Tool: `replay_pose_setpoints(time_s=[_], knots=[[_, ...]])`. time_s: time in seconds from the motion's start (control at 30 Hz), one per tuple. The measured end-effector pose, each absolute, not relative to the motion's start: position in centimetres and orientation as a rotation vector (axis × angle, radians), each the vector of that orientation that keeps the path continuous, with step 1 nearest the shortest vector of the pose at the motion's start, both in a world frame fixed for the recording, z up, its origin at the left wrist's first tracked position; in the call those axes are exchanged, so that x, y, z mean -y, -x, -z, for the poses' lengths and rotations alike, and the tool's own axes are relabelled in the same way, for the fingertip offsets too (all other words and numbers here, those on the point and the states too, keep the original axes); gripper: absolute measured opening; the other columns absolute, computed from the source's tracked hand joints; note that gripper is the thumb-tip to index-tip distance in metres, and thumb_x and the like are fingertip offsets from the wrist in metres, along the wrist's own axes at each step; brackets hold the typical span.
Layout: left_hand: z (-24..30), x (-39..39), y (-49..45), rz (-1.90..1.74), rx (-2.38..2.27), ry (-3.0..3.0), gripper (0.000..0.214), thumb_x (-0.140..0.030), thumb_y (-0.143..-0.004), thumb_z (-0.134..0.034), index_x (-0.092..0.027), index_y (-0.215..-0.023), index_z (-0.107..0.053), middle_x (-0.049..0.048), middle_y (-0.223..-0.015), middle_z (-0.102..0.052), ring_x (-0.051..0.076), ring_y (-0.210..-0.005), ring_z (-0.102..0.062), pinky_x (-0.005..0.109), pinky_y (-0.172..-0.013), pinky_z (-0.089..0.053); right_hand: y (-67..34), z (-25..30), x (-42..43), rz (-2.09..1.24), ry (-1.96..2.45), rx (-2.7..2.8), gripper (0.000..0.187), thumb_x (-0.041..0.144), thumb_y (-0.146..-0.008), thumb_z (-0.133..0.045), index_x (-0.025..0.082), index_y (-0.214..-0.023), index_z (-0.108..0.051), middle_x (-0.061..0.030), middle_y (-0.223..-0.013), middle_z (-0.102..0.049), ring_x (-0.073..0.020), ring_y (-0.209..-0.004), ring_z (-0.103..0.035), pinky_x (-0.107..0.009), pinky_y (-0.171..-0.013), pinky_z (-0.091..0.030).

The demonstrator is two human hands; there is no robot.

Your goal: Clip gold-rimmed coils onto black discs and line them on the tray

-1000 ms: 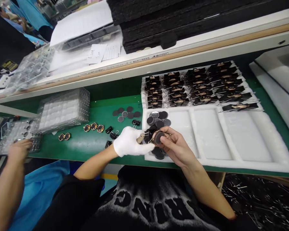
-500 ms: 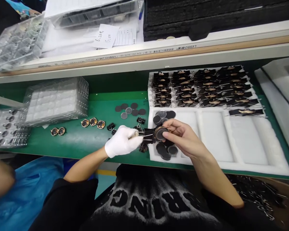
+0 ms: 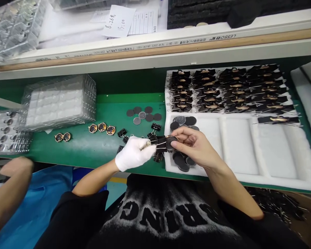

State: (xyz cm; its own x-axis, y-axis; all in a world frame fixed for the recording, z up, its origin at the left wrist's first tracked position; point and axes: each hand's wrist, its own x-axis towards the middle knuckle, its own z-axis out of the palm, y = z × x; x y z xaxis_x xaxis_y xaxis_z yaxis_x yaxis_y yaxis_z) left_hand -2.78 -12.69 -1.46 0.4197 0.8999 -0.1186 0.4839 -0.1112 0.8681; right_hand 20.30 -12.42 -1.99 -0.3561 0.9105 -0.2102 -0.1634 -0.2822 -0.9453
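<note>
Black binder clip (image 3: 161, 139) met dark round disc (image 3: 172, 144) across the left edge of the white foam tray (image 3: 242, 141), above the desk (image 3: 75, 148) near its front edge. Working them well probably meant pressing the wire handles (image 3: 161, 149) evenly, keeping the disc flat and sparing its face any scrape; whether the clip was biting the disc's edge could not be told. The left hand (image 3: 135, 153), gloved, had its fingers pinched around the wire handles, with hardly a gap between them. The bare right hand (image 3: 194, 145) grasped the disc, thumb laid on the dark face, fingers bent behind. Loose clips (image 3: 156, 127) lay on the desk beside the left hand.
</note>
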Motion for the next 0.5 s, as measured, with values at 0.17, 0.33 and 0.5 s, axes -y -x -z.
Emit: replay_pose_setpoints(time_s=[0.17, 0.33, 0.5], knots=[[0.6, 11.9, 4.8, -0.194, -1.165, -1.913, 0.037, -0.038, -0.093, -0.048, -0.02, -0.062, -0.047, -0.0048, -0.054, -0.044, 0.01, -0.052, -0.04, 0.025, -0.055, -0.032, -20.6, 2.6, 12.6, -1.76, 1.073, 1.117, 0.027, 0.03, -0.083, -0.085, 0.023, -0.105, -0.07, -0.0007, -0.082, -0.075, -0.0115, -0.069, -0.065, -0.021, -0.062, -0.052], [0.7, 10.4, 10.4, 0.066, -1.801, -2.195, 0.049, -0.057, -0.101, -0.037, -0.02, -0.078, -0.062, 0.0006, -0.059, -0.057, 0.017, -0.058, -0.055, 0.029, -0.058, -0.03, -20.8, 4.2, 13.1, -1.927, 1.032, 0.743, 0.053, 0.028, -0.073, -0.093, 0.026, -0.121, -0.071, -0.0005, -0.088, -0.078, -0.0135, -0.075, -0.073, -0.026, -0.075, -0.061], [3.3, 10.0, 13.4, 0.477, -1.983, -2.372, 0.069, -0.08, -0.092, -0.038, -0.018, -0.081, -0.066, 0.0072, -0.061, -0.064, 0.023, -0.058, -0.062, 0.029, -0.056, -0.02, -19.7, 5.2, 13.4, -2.014, 0.993, 0.585, 0.03, 0.031, -0.069, -0.096, 0.023, -0.089, -0.075, -0.0036, -0.091, -0.08, -0.0167, -0.084, -0.076, -0.03, -0.082, -0.063]])
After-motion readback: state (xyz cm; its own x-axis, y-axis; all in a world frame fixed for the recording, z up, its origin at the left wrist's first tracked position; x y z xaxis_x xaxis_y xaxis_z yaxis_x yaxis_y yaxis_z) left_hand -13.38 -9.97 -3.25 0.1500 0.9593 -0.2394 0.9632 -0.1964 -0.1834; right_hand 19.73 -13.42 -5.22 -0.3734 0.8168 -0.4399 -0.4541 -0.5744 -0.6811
